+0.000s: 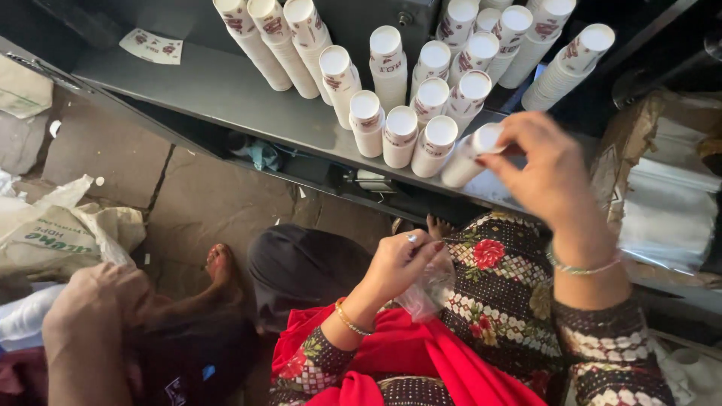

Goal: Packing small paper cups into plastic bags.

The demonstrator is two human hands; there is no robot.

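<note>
My right hand (543, 167) is raised at the shelf edge, fingers closed around the top of a stack of white paper cups (468, 156) that leans on the grey metal shelf (226, 94). Lower down over my lap, my left hand (402, 259) pinches a crumpled clear plastic wrapper (432, 289). Many more stacks of white cups with red print (398, 124) stand upside down on the shelf behind. I wear patterned floral sleeves and a red cloth (406, 353) lies across my lap.
Another person sits at the lower left, with a forearm (90, 323) and a bare foot (220, 265) on the stone floor. White sacks (68, 229) lie at the far left. Wrapped cup packs in brown paper (662, 203) sit at the right. A printed paper (152, 46) lies on the shelf.
</note>
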